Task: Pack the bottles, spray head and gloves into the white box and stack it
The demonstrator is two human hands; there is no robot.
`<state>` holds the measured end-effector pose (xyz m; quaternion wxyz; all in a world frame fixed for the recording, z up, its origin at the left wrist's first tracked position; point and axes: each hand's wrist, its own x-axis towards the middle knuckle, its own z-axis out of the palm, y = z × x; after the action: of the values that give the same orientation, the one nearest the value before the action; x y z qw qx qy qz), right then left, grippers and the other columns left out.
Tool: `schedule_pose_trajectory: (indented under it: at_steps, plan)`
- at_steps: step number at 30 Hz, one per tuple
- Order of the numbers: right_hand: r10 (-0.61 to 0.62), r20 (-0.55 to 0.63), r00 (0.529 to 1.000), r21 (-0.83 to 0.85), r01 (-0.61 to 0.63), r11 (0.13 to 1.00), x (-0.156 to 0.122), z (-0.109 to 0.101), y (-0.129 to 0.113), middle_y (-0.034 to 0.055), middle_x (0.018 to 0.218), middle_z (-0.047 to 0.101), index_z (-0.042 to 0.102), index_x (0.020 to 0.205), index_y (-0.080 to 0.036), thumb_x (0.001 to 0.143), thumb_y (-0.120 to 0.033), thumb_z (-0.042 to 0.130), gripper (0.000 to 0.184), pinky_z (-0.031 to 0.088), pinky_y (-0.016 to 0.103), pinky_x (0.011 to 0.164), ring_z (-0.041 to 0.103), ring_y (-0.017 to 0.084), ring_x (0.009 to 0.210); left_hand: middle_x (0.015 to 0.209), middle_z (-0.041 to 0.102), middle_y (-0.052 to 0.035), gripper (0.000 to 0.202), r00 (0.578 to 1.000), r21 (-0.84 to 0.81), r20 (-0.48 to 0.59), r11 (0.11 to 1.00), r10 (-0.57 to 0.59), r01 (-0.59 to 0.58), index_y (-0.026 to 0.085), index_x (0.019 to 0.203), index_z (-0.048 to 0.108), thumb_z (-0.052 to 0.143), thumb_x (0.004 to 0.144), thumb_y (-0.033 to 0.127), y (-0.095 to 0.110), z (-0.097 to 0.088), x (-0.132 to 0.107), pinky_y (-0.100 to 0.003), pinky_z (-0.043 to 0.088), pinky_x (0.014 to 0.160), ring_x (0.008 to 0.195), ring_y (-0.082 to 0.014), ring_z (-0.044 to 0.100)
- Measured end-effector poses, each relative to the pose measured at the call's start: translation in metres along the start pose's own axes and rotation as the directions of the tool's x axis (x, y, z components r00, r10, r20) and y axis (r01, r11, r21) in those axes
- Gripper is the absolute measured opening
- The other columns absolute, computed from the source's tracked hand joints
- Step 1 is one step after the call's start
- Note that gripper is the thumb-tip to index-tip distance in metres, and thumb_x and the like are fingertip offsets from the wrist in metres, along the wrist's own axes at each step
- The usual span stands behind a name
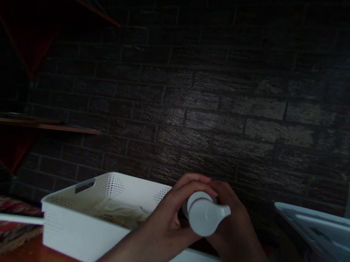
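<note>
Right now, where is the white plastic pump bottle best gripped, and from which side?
Likely around the body behind the pump head, from the left, as the left hand wraps it. The white plastic pump bottle lies tipped with its head toward the camera and its spout juts right, toward the right hand, leaving that side awkward.

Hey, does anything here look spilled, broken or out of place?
Nothing stands out. The left hand and right hand hold a white pump bottle tipped toward the camera; the white basket sits level on the table. No spill shows, though the room is dim.
</note>
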<state>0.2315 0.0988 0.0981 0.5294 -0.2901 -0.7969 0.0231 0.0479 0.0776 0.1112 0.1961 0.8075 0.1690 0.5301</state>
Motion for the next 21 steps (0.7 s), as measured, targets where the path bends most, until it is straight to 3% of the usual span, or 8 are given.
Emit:
schedule_pose_trajectory:
  at_steps: [8, 16, 21]
  plan:
    - [-0.003, 0.014, 1.000, 0.021, 0.003, 1.000, 0.0004, -0.0019, -0.0031, 0.0110, 0.132, 0.065, 0.059, 0.129, -0.025, 0.075, -0.009, 0.072, 0.058, 0.057, 0.042, 0.104, 0.066, 0.030, 0.122, 0.144, 0.055, -0.0101, 0.050, 0.997, -0.015, 0.057, 0.998, 0.058, -0.057, 0.028, 0.123, 0.069, 0.074, 0.080, 0.002, 0.0040, 0.0001, 0.0004, -0.041, 0.046, 0.113, 0.141, -0.0310, 0.052]
    - [-0.024, -0.011, 1.000, -0.010, 0.024, 1.000, -0.0002, 0.0015, 0.0027, 0.0109, 0.130, 0.067, 0.059, 0.129, -0.025, 0.076, -0.007, 0.069, 0.056, 0.059, 0.040, 0.101, 0.069, 0.028, 0.119, 0.145, 0.055, -0.0121, 0.039, 0.997, 0.017, 0.068, 0.999, 0.027, -0.028, 0.025, 0.114, 0.071, 0.081, 0.080, 0.009, 0.0046, -0.0006, 0.0002, -0.042, 0.048, 0.113, 0.140, -0.0328, 0.053]
    - [-0.007, -0.024, 1.000, -0.047, 0.006, 0.999, -0.0020, 0.0016, 0.0016, 0.0111, 0.137, 0.067, 0.058, 0.133, -0.025, 0.077, -0.002, 0.063, 0.061, 0.057, 0.042, 0.106, 0.066, 0.028, 0.128, 0.147, 0.053, -0.0118, 0.036, 0.997, 0.023, 0.080, 1.000, 0.017, -0.019, 0.025, 0.112, 0.072, 0.081, 0.081, 0.010, 0.0063, 0.0002, 0.0002, -0.045, 0.046, 0.116, 0.138, -0.0330, 0.055]
